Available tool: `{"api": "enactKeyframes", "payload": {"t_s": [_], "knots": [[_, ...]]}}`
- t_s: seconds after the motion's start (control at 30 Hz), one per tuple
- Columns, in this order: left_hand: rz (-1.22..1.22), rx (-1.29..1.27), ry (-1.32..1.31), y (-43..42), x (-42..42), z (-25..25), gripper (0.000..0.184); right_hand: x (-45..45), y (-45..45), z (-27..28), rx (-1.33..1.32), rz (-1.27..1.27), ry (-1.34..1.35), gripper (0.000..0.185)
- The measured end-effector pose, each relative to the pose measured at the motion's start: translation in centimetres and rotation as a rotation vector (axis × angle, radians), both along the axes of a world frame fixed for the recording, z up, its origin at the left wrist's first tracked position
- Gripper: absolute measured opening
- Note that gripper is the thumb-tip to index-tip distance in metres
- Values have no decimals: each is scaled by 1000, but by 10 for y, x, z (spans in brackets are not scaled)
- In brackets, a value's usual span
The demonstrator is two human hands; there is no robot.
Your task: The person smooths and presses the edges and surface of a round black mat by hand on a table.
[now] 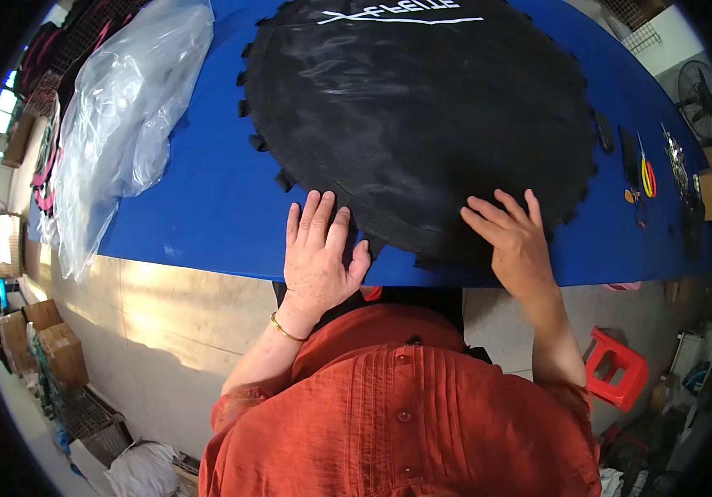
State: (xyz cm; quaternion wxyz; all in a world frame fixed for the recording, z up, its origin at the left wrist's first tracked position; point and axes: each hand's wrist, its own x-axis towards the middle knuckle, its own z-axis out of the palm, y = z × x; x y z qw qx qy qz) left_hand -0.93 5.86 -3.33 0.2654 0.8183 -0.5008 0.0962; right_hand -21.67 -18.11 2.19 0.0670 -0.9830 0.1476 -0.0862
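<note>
A large round black trampoline mat (pixel 422 116) lies flat over the blue table, with short tabs spaced along its rim and white lettering at the far edge. My left hand (pixel 320 253) rests at the mat's near left rim, fingers stretched forward and thumb out to the side, beside one of the tabs. On the near right part of the mat lies my right hand (pixel 511 240), its fingers spread and touching the fabric. Neither hand grips anything that I can see.
Clear plastic sheeting (pixel 128 108) hangs over the left side of the blue table (pixel 182 224). Scissors with red and yellow handles (pixel 648 176) lie at the right among small tools. A red stool (pixel 617 369) stands on the floor at right; cardboard boxes (pixel 62 352) are at left.
</note>
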Motion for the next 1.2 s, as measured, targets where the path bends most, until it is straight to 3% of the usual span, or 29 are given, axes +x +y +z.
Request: {"api": "enactKeyframes", "payload": {"t_s": [0.2,0.43,0.67,0.83,1.07,1.2], "knots": [[0,5,-22,-1,-1,0,52,-1,5,-4,31,-12,-21,51],[-2,6,-31,-1,-1,0,52,51,35,-11,98,201,-77,52],[18,11,-20,-2,-2,0,51,79,42,-26,136,244,-141,54],[20,20,13,-3,-2,5,49,44,29,-22,155,127,-203,43],[42,13,50,-4,2,5,42,-26,-20,-15,-34,-197,-94,52],[82,-6,117,-7,6,8,36,-41,-26,-14,-13,-234,-82,53]]}}
